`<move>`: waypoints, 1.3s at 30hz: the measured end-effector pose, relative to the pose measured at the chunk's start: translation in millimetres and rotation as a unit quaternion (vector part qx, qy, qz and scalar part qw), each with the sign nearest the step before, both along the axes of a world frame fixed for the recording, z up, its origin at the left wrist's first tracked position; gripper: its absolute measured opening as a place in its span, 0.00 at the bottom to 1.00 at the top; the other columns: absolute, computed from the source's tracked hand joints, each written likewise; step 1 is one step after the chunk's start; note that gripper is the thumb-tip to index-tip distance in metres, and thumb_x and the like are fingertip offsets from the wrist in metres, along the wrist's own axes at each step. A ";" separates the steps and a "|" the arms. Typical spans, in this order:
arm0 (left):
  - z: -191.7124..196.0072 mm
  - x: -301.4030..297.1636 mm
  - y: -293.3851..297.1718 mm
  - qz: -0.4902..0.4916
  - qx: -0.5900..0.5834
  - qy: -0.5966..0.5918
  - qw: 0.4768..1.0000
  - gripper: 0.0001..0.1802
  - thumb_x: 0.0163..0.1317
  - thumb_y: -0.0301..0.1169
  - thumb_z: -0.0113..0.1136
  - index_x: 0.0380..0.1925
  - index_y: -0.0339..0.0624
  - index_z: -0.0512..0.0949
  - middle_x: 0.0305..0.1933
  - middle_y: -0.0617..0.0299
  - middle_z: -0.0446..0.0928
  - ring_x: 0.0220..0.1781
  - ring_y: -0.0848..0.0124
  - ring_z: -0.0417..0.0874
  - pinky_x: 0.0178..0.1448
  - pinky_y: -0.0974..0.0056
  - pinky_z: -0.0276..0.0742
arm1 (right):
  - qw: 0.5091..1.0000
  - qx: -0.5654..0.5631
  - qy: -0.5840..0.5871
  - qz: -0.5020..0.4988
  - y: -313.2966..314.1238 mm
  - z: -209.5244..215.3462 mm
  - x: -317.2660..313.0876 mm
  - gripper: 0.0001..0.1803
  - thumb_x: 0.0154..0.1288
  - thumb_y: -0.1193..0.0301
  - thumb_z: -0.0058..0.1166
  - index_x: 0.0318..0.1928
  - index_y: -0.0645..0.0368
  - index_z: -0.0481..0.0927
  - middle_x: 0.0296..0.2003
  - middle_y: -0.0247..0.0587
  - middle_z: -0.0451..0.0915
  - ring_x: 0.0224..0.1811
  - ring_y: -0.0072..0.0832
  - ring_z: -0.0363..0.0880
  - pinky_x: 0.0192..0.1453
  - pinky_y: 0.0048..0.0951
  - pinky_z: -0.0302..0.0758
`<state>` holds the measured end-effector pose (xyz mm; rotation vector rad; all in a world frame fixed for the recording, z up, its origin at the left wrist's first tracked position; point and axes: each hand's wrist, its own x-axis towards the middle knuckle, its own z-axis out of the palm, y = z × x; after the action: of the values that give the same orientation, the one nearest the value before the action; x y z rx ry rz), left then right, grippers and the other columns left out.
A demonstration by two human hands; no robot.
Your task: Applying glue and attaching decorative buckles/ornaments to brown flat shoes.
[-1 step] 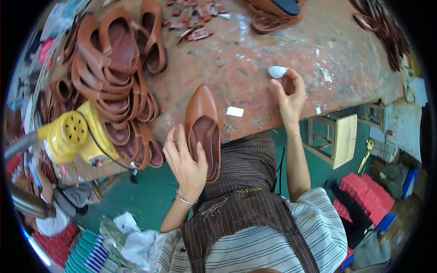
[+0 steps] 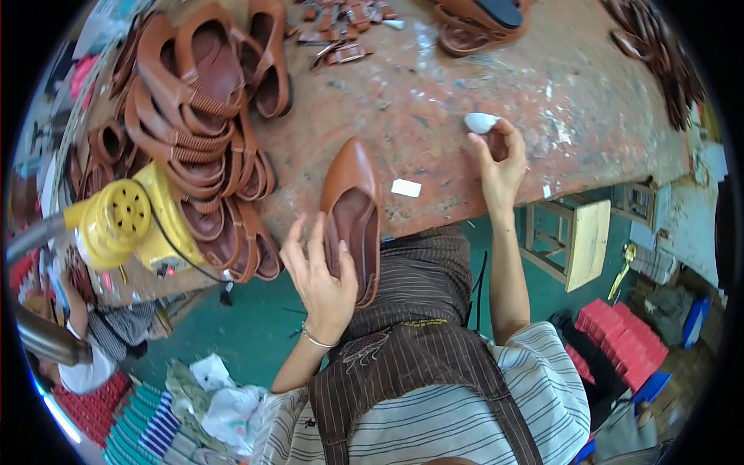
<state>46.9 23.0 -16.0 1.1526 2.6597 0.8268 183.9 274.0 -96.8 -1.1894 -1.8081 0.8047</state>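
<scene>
We see nothing shifted from the earlier picture. Our left hand [image 2: 322, 283] grips the brown pointed shoe [image 2: 353, 194], fingers spread along its opening, heel over the lap and toe on the workbench [image 2: 465, 77]. Our right hand [image 2: 500, 163] is loosely curled, its fingertips at a white lump [image 2: 480, 122]; we cannot tell if they pinch it. The bench edge runs just below both hands. Bare bench lies beyond the right fingers, and stacked sandals [image 2: 201, 93] and a yellow blower [image 2: 116, 221] crowd the left.

Red packages [image 2: 620, 341] — stacked on floor, lower right.
</scene>
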 end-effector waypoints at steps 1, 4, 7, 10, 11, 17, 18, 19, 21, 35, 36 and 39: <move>2.1 2.9 -3.4 -0.009 0.041 -0.037 0.998 0.23 0.57 0.24 0.57 0.55 0.33 0.72 0.56 0.45 0.68 0.56 0.51 0.70 0.59 0.55 0.67 | 1.000 0.007 -0.007 -0.003 1.4 -2.6 -2.0 0.20 0.50 0.70 0.69 0.45 0.61 0.79 0.36 0.39 0.78 0.38 0.28 0.75 0.42 0.28 0.73; 2.3 9.9 -3.7 -0.006 0.159 -0.354 0.922 0.22 0.62 0.19 0.52 0.58 0.33 0.69 0.58 0.50 0.68 0.58 0.62 0.75 0.61 0.63 0.72 | 0.998 -0.012 -0.064 0.010 1.4 6.5 -10.2 0.14 0.55 0.71 0.66 0.41 0.61 0.80 0.34 0.35 0.78 0.32 0.22 0.69 0.33 0.23 0.68; -12.3 2.1 17.5 0.117 0.301 -0.667 0.671 0.25 0.62 0.16 0.49 0.60 0.27 0.62 0.64 0.47 0.65 0.65 0.61 0.68 0.69 0.62 0.64 | 0.998 -0.054 -0.003 0.044 -1.8 5.5 -15.8 0.09 0.59 0.73 0.63 0.38 0.63 0.79 0.36 0.33 0.80 0.31 0.18 0.69 0.33 0.20 0.68; -26.8 -2.2 37.0 0.204 0.425 -0.747 0.469 0.19 0.61 0.15 0.49 0.53 0.27 0.66 0.58 0.52 0.70 0.63 0.64 0.70 0.69 0.63 0.63 | 0.976 -0.162 0.108 0.101 -23.1 24.4 -33.0 0.05 0.60 0.77 0.61 0.34 0.64 0.77 0.38 0.33 0.81 0.34 0.16 0.73 0.37 0.19 0.72; -40.4 -2.1 39.6 0.209 0.425 -0.747 0.466 0.19 0.61 0.15 0.49 0.53 0.27 0.66 0.58 0.52 0.70 0.63 0.64 0.70 0.69 0.63 0.63 | 0.958 -0.208 0.144 0.133 -32.9 32.9 -35.2 0.04 0.61 0.78 0.60 0.33 0.64 0.76 0.39 0.33 0.81 0.36 0.16 0.76 0.40 0.19 0.74; -56.2 -0.6 48.6 0.162 0.457 -0.731 0.480 0.10 0.60 0.14 0.50 0.41 0.36 0.68 0.46 0.62 0.70 0.57 0.70 0.72 0.63 0.65 0.69 | 0.947 -0.048 -0.098 0.304 -53.8 51.9 -44.9 0.13 0.50 0.76 0.66 0.38 0.64 0.81 0.30 0.41 0.80 0.30 0.30 0.77 0.33 0.26 0.73; -58.3 0.5 48.8 0.166 0.457 -0.733 0.477 0.10 0.60 0.14 0.50 0.41 0.36 0.68 0.46 0.62 0.70 0.57 0.70 0.72 0.63 0.65 0.69 | 0.937 -0.003 -0.108 0.332 -54.5 52.2 -47.5 0.13 0.50 0.75 0.66 0.38 0.63 0.81 0.29 0.40 0.79 0.29 0.31 0.76 0.32 0.28 0.73; -61.2 1.9 49.0 0.139 0.471 -0.727 0.481 0.11 0.60 0.13 0.50 0.41 0.35 0.68 0.46 0.61 0.70 0.58 0.69 0.72 0.63 0.65 0.69 | 0.925 0.043 -0.118 0.359 -55.2 52.5 -50.0 0.14 0.49 0.73 0.66 0.38 0.62 0.81 0.28 0.39 0.79 0.29 0.32 0.76 0.31 0.29 0.73; -59.8 1.8 50.9 0.116 0.486 -0.719 0.483 0.11 0.60 0.13 0.50 0.42 0.35 0.68 0.47 0.61 0.70 0.59 0.68 0.72 0.63 0.65 0.69 | 0.920 0.043 -0.145 0.361 -58.2 54.2 -52.7 0.14 0.49 0.71 0.66 0.38 0.60 0.81 0.27 0.38 0.78 0.28 0.34 0.75 0.30 0.31 0.73; -58.7 3.2 49.5 0.141 0.468 -0.709 0.508 0.16 0.61 0.13 0.50 0.49 0.28 0.67 0.56 0.54 0.69 0.65 0.61 0.69 0.65 0.64 0.68 | 0.888 0.099 -0.224 0.389 -60.1 62.5 -62.7 0.13 0.50 0.73 0.65 0.37 0.61 0.81 0.28 0.39 0.79 0.27 0.35 0.74 0.30 0.32 0.71; -59.0 3.2 49.2 0.140 0.467 -0.711 0.507 0.16 0.61 0.13 0.50 0.50 0.28 0.67 0.57 0.53 0.68 0.65 0.61 0.69 0.65 0.64 0.68 | 0.888 0.099 -0.224 0.390 -60.2 62.9 -63.1 0.13 0.50 0.73 0.65 0.37 0.61 0.81 0.28 0.39 0.79 0.27 0.35 0.74 0.30 0.32 0.71; -58.3 3.0 49.5 0.145 0.464 -0.713 0.505 0.16 0.61 0.13 0.50 0.49 0.28 0.67 0.57 0.53 0.68 0.65 0.61 0.69 0.65 0.65 0.68 | 0.886 0.100 -0.228 0.391 -60.1 65.1 -63.8 0.13 0.49 0.73 0.65 0.37 0.61 0.80 0.28 0.39 0.78 0.27 0.35 0.73 0.30 0.32 0.70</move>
<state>50.0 72.5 -74.3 -0.2493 0.8138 2.0537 120.1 214.0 -31.7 -0.4975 -2.7582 0.7660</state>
